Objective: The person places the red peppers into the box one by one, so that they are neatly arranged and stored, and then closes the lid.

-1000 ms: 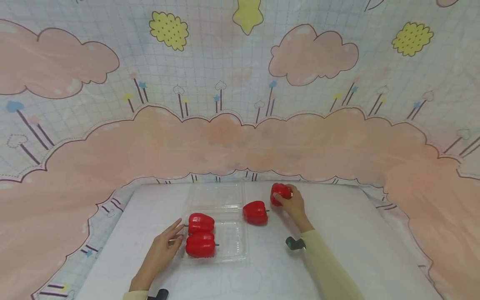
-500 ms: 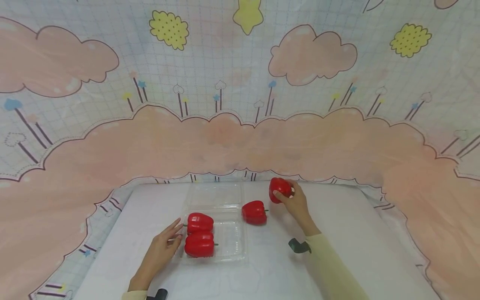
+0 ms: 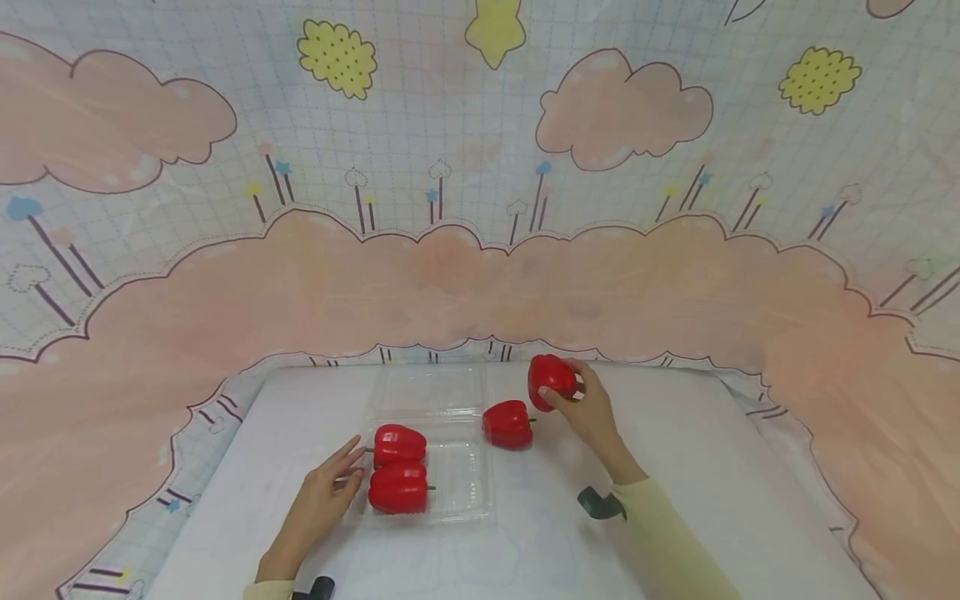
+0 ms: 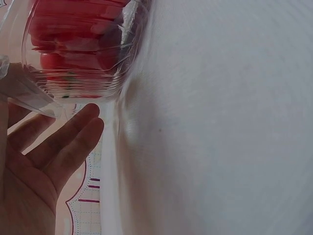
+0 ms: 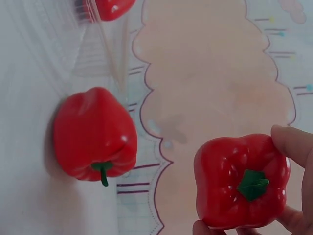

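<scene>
My right hand (image 3: 594, 406) holds a red bell pepper (image 3: 548, 382) above the table, its fingers around the sides. The green stem of this held pepper (image 5: 253, 185) faces the camera in the right wrist view. Below and left of it, another red bell pepper (image 3: 507, 424) lies on the table beside a clear plastic clamshell box (image 3: 467, 483). Two more bell peppers, a rear one (image 3: 399, 445) and a front one (image 3: 398, 489), lie in the box's left half. My left hand (image 3: 321, 497) is at the box's left side, fingers extended (image 4: 73, 142) by its wall; contact is unclear.
The clamshell's lid (image 3: 429, 390) lies folded back towards the rear of the white table (image 3: 675, 467). Behind the table hangs a patterned cloth (image 3: 480, 292) with clouds and stars. A dark wrist camera (image 3: 602, 503) sits under the right sleeve.
The right hand has lifted its bell pepper off the table and brought it slightly left, nearer the loose pepper. The left hand and the peppers in the box stay put.
</scene>
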`<state>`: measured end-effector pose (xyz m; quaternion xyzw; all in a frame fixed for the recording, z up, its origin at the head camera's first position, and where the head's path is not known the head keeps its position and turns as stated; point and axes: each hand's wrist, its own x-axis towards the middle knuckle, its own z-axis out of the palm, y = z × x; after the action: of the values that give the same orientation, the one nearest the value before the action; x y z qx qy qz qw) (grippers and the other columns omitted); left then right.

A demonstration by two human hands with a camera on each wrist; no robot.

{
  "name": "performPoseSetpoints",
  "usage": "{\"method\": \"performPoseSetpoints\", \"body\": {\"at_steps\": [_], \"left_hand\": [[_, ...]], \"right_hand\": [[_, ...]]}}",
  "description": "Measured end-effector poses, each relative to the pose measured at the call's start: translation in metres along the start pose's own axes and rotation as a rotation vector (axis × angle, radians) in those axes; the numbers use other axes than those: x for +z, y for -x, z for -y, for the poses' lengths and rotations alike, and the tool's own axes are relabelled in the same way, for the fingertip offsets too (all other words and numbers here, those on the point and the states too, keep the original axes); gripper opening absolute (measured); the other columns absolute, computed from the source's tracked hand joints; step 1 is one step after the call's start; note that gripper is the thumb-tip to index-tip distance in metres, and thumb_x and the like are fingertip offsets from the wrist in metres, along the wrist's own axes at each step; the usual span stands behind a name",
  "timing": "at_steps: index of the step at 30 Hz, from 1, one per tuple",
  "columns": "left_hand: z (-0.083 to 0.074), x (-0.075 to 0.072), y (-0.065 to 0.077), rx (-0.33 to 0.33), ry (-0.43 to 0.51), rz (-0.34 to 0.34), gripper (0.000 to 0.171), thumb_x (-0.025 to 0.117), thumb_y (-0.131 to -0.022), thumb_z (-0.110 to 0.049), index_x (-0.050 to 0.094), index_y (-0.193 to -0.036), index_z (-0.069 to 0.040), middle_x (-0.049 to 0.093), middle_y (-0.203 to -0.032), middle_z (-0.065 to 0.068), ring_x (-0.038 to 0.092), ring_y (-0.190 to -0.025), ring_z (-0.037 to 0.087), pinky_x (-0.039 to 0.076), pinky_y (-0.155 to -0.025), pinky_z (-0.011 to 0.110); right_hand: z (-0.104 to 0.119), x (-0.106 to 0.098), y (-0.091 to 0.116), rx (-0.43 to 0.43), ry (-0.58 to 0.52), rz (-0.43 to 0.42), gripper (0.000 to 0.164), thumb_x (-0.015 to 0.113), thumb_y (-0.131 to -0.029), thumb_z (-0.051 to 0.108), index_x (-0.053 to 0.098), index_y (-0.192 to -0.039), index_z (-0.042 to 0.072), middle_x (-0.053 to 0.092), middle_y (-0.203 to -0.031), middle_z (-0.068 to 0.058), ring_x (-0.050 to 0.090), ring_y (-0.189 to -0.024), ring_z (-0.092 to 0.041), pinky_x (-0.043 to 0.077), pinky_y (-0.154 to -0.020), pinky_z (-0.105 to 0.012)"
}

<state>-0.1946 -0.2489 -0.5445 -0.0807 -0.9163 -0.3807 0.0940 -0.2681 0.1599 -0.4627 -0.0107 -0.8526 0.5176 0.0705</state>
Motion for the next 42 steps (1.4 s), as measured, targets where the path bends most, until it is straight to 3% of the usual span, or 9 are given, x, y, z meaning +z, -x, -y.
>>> {"method": "performPoseSetpoints", "body": {"at_steps": [8, 20, 28, 35, 42], "left_hand": [[0.000, -0.001, 0.000, -0.014, 0.001, 0.010, 0.045, 0.065, -0.093, -0.009, 0.058, -0.137, -0.006, 0.049, -0.150, 0.014, 0.070, -0.107, 0.032, 0.062, -0.082, 0.034], [0.000, 0.000, 0.000, -0.016, 0.009, 0.010, 0.045, 0.065, -0.093, -0.007, 0.057, -0.137, -0.006, 0.048, -0.150, 0.014, 0.070, -0.107, 0.032, 0.061, -0.083, 0.034], [-0.002, -0.002, 0.000, -0.031, 0.009, 0.012, 0.045, 0.065, -0.093, -0.008, 0.057, -0.137, -0.007, 0.048, -0.150, 0.014, 0.070, -0.108, 0.032, 0.061, -0.084, 0.034], [-0.002, -0.002, 0.000, -0.032, 0.000, 0.019, 0.046, 0.065, -0.092, -0.007, 0.056, -0.138, -0.006, 0.047, -0.151, 0.014, 0.069, -0.109, 0.033, 0.061, -0.084, 0.035], [0.000, -0.002, 0.001, -0.020, -0.002, 0.018, 0.045, 0.064, -0.093, -0.011, 0.057, -0.137, -0.007, 0.048, -0.151, 0.013, 0.070, -0.109, 0.032, 0.061, -0.084, 0.035]], "right_hand": [[0.007, 0.003, 0.012, -0.083, -0.025, 0.029, 0.074, 0.079, -0.082, 0.023, 0.039, -0.144, 0.019, 0.046, -0.144, -0.009, 0.047, -0.129, -0.034, 0.059, -0.093, -0.050], [0.016, 0.006, 0.029, -0.092, -0.063, 0.085, 0.075, 0.081, -0.079, 0.022, 0.041, -0.142, 0.018, 0.050, -0.140, -0.009, 0.053, -0.123, -0.033, 0.062, -0.087, -0.043], [0.020, 0.015, 0.038, -0.093, -0.028, 0.114, 0.076, 0.083, -0.076, 0.021, 0.044, -0.141, 0.017, 0.051, -0.140, -0.010, 0.055, -0.121, -0.033, 0.063, -0.085, -0.042], [0.020, 0.023, 0.043, -0.112, -0.021, 0.192, 0.073, 0.083, -0.077, 0.022, 0.047, -0.140, 0.021, 0.053, -0.137, -0.005, 0.055, -0.119, -0.028, 0.063, -0.084, -0.040], [0.017, 0.032, 0.045, -0.160, -0.036, 0.265, 0.073, 0.085, -0.074, 0.022, 0.048, -0.137, 0.022, 0.054, -0.137, -0.005, 0.053, -0.123, -0.029, 0.059, -0.091, -0.051]]}}
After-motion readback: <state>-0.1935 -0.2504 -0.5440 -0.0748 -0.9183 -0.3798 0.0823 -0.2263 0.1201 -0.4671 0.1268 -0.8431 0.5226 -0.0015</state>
